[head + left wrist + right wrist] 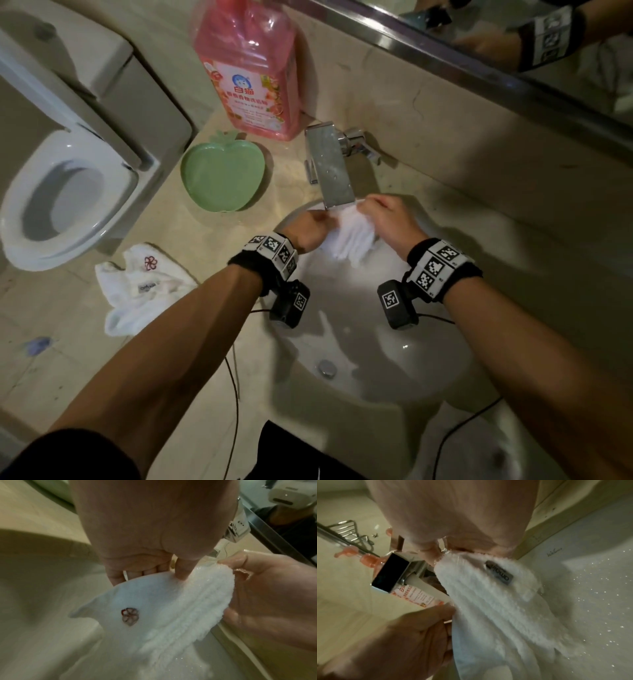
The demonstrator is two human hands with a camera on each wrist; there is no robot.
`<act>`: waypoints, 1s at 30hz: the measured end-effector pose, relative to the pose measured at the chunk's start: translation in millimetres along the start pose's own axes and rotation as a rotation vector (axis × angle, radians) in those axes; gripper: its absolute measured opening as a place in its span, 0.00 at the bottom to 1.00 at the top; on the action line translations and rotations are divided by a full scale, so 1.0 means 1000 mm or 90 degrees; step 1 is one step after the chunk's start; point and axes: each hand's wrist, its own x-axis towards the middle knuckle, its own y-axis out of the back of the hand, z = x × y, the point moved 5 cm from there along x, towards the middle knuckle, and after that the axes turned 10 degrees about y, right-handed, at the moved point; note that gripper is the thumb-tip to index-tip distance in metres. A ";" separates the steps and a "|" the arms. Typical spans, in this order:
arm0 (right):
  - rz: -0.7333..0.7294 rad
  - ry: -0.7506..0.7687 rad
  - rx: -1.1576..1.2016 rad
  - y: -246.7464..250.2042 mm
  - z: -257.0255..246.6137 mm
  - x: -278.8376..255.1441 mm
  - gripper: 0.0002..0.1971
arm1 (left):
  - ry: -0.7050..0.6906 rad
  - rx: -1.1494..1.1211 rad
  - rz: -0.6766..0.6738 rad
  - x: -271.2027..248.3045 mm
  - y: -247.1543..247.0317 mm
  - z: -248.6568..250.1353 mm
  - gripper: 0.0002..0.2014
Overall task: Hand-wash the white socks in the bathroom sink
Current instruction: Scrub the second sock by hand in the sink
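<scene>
1. Head view: my left hand (310,228) and right hand (388,219) held a white sock (349,241) between them under the tap (330,171), over the sink (394,370). A second sock (137,291) lay on the tabletop (61,359) to the left, near a green dish (222,176) and a pink bottle (248,68).
2. Left wrist view: my left grip was curled, thumb pressed on the wet sock's (163,608) edge, fingers (137,573) tucked behind it. My right hand (274,601) pinched the opposite edge. A small flower mark (129,616) showed on the cloth.
3. Right wrist view: my right grip pinched the top of the sock (496,608), a grey label (500,573) facing out. My left hand (411,635) gripped its side.
</scene>
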 end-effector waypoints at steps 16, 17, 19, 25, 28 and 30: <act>-0.005 0.011 -0.045 -0.029 0.000 0.022 0.07 | -0.001 0.017 0.051 -0.010 0.037 -0.030 0.14; 0.006 0.006 -0.037 -0.024 0.002 0.021 0.07 | -0.001 0.049 0.047 -0.008 0.033 -0.029 0.17; -0.014 0.003 -0.004 -0.016 0.005 0.016 0.10 | -0.024 0.028 0.034 -0.006 0.026 -0.022 0.18; -0.063 0.039 -0.134 -0.002 0.017 -0.002 0.20 | -0.106 -0.084 -0.021 -0.002 0.006 0.018 0.08; -0.009 -0.011 0.006 0.008 0.023 -0.001 0.17 | -0.062 -0.038 -0.011 0.006 0.006 0.012 0.11; -0.002 -0.020 0.022 0.011 0.023 0.003 0.13 | -0.050 0.009 0.021 0.006 0.013 0.004 0.12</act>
